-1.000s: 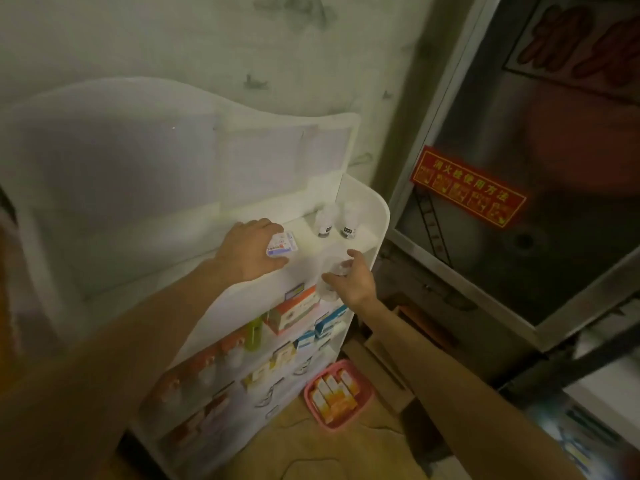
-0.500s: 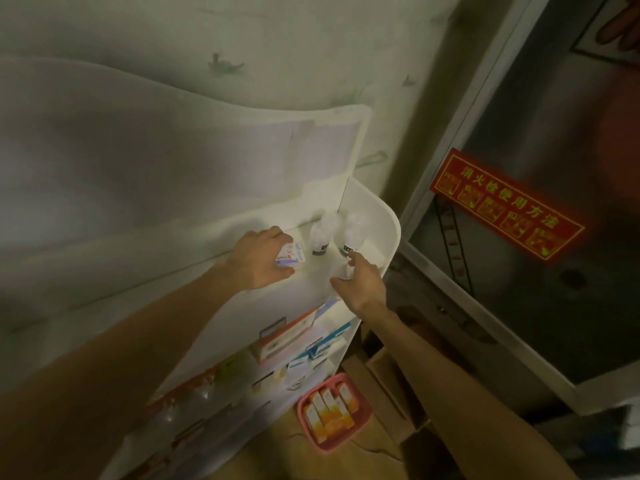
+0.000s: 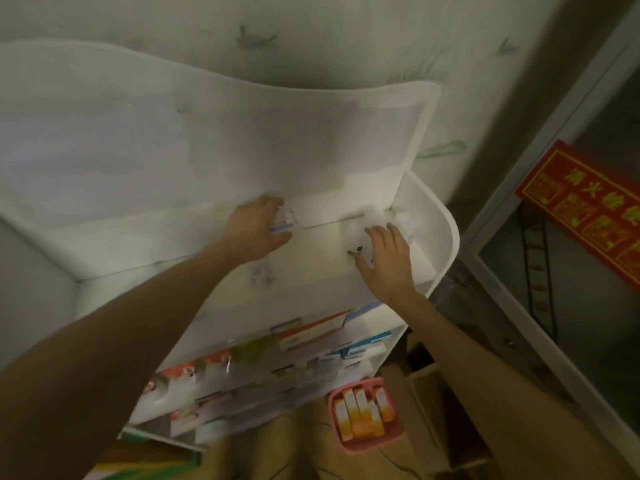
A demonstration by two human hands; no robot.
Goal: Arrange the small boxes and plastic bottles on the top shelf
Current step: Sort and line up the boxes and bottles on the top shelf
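Both hands are over the white plastic top shelf (image 3: 318,258) of the rack.

The left hand (image 3: 254,230) grips a small white box with blue-and-red print (image 3: 283,221): fingers curled over its top, thumb below. The box sits near the shelf's back wall, about mid-width, roughly upright and tilted slightly. It is too blurred to tell whether its base is fully down on the shelf.

The right hand (image 3: 386,258) lies palm-down, fingers spread and slack, clasping nothing. The white plastic bottles (image 3: 403,220) are overexposed blobs in the back right corner, just past its fingertips, against the side wall. Count unclear (two, probably). A dark speck (image 3: 356,251) left of the thumb may be a bottle label or cap; cannot tell.

Key relation: the bottles lie straight ahead of the right fingers, toward the wall and slightly right. The box is well to their left, with bare shelf between. So the right hand is much nearer the bottles and the left owns the box.

Judgement: the box looks close to placed. The likely next move is to slide it rightward along the back wall toward the bottles, or release it where it stands. Risk: the right fingertips nudging the light bottles over in that corner.

The lower shelves hold assorted cartons (image 3: 304,332); a pink basket of orange boxes (image 3: 365,415) sits on the floor.
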